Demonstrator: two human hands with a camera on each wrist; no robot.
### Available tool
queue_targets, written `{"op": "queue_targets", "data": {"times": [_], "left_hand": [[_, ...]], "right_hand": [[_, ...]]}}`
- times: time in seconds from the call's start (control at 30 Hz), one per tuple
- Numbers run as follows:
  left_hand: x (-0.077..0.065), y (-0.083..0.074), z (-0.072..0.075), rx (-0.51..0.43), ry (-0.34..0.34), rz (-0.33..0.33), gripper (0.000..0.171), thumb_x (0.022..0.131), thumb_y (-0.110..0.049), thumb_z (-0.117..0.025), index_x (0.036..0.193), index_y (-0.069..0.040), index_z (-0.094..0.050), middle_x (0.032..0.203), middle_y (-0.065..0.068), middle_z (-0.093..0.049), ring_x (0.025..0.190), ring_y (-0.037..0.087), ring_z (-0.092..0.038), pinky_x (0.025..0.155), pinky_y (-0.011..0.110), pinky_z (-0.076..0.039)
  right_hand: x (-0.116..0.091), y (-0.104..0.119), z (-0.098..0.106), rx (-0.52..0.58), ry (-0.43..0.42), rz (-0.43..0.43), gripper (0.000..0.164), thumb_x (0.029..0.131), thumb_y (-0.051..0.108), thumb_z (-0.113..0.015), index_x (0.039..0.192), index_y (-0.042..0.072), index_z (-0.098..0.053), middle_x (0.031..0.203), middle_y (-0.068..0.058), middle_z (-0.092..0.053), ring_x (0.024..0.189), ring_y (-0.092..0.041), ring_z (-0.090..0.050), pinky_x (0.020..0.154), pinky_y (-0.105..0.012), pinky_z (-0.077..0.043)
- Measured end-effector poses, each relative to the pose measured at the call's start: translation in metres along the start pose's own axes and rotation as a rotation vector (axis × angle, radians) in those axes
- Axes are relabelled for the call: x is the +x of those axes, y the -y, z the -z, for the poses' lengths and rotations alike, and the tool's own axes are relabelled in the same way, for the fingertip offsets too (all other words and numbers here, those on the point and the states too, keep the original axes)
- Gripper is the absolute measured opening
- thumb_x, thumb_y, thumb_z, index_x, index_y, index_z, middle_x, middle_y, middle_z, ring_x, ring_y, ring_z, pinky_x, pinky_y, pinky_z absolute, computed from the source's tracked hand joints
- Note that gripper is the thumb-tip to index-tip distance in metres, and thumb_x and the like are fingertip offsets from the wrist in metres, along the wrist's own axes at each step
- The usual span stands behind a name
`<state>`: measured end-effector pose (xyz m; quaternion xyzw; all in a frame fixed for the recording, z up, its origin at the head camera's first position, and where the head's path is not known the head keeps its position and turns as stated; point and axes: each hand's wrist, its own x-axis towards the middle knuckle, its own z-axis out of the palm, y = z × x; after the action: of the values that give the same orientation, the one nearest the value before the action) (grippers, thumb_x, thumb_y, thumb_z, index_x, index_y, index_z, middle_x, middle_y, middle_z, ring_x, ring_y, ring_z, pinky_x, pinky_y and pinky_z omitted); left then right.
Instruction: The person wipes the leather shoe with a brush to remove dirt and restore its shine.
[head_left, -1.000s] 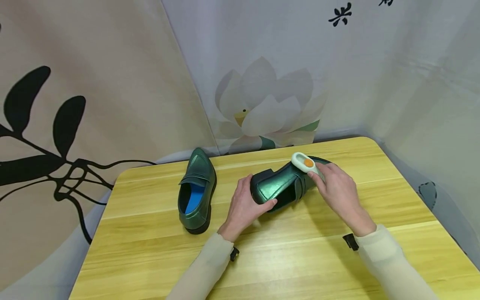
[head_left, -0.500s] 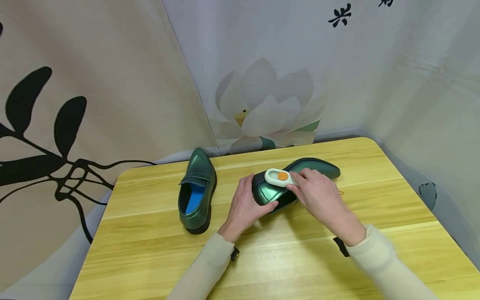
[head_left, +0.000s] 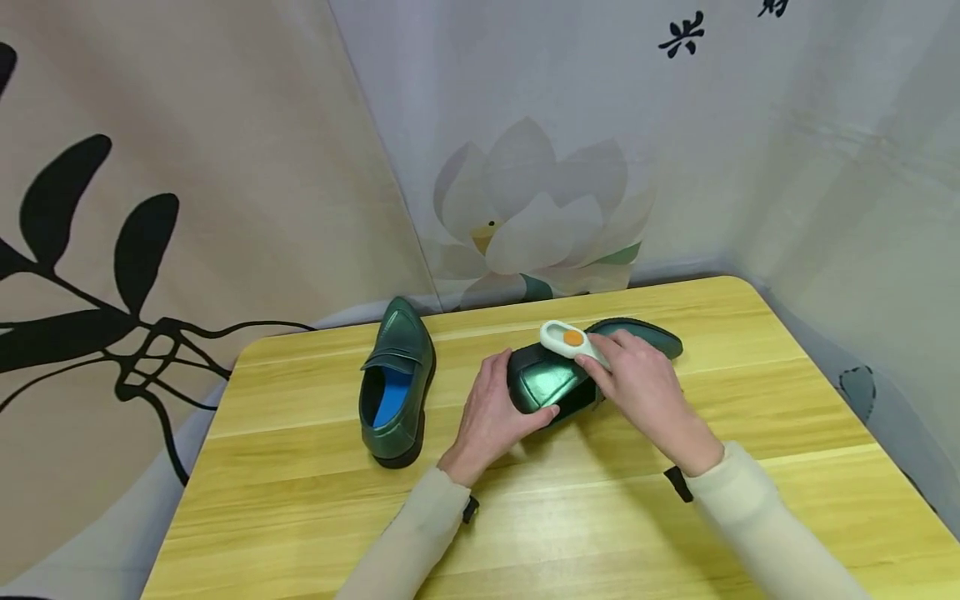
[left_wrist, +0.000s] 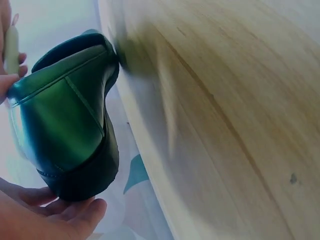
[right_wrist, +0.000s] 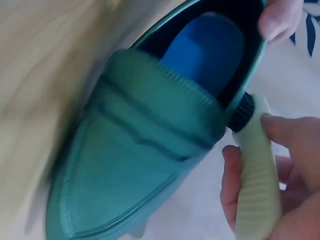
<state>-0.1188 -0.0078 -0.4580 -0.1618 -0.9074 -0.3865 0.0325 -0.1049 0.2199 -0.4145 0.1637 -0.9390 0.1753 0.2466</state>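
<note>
My left hand (head_left: 491, 421) grips a shiny green loafer (head_left: 550, 385) at its heel, thumb by the opening. The shoe is tilted on its side, its toe pointing right; the left wrist view shows fingers under the heel (left_wrist: 82, 182). In my right hand (head_left: 641, 387) is a small brush (head_left: 564, 338) with a pale handle and an orange button. Its dark bristles (right_wrist: 242, 112) meet the side of the loafer just below the opening in the right wrist view. A blue insole (right_wrist: 205, 52) shows inside.
The matching green loafer (head_left: 397, 375) stands upright left of my left hand, toe toward the back. Both shoes are on a wooden table (head_left: 570, 517) with rounded back corners. A printed curtain (head_left: 540, 167) hangs behind the table's back edge.
The brush in my right hand has swept left along the shoe from the front part toward the heel, then shifted slightly right and back. My left hand keeps its grip on the heel.
</note>
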Motion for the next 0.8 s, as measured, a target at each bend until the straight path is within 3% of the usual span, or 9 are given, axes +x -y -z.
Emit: {"op": "queue_targets", "data": {"times": [0.13,0.3,0.5,0.7,0.8], "left_hand": [[0.000,0.000,0.000,0.010,-0.001,0.009,0.104,0.076,-0.052,-0.087,0.154,-0.002,-0.041,0.147,0.016,-0.048,0.125,0.033,-0.056,0.103,0.049,-0.049],[0.000,0.000,0.000,-0.001,0.004,0.023,0.105,0.075,-0.052,-0.088,0.154,-0.002,-0.041,0.147,0.016,-0.048,0.125,0.033,-0.055,0.103,0.050,-0.049],[0.000,0.001,-0.001,-0.003,0.018,0.038,0.106,0.075,-0.053,-0.087,0.155,-0.001,-0.040,0.148,0.017,-0.047,0.128,0.034,-0.053,0.106,0.050,-0.047],[0.001,0.001,-0.001,0.001,0.031,0.052,0.106,0.076,-0.055,-0.086,0.155,-0.002,-0.040,0.147,0.017,-0.047,0.128,0.034,-0.053,0.106,0.050,-0.047],[0.002,0.001,-0.001,0.003,0.032,0.056,0.106,0.076,-0.057,-0.085,0.155,-0.002,-0.040,0.146,0.017,-0.048,0.126,0.034,-0.054,0.105,0.050,-0.047]], "right_hand": [[-0.002,-0.018,0.001,0.044,-0.012,-0.124,0.038,0.098,0.024,-0.074,0.121,-0.006,-0.071,0.099,-0.020,-0.070,0.076,-0.033,-0.066,0.062,-0.049,-0.053],[-0.007,-0.040,0.009,0.103,0.042,-0.293,0.042,0.105,0.027,-0.064,0.126,-0.009,-0.067,0.107,-0.027,-0.069,0.087,-0.040,-0.066,0.069,-0.058,-0.051],[-0.019,-0.067,0.016,0.118,0.088,-0.429,0.050,0.108,0.034,-0.056,0.128,-0.012,-0.064,0.114,-0.032,-0.067,0.088,-0.042,-0.064,0.069,-0.058,-0.049],[-0.033,-0.091,0.021,0.090,0.104,-0.520,0.052,0.108,0.037,-0.053,0.121,-0.011,-0.067,0.094,-0.023,-0.070,0.068,-0.031,-0.058,0.061,-0.044,-0.043],[-0.039,-0.100,0.022,0.072,0.116,-0.558,0.054,0.108,0.039,-0.052,0.117,-0.012,-0.067,0.088,-0.021,-0.069,0.066,-0.032,-0.058,0.061,-0.044,-0.042]]}}
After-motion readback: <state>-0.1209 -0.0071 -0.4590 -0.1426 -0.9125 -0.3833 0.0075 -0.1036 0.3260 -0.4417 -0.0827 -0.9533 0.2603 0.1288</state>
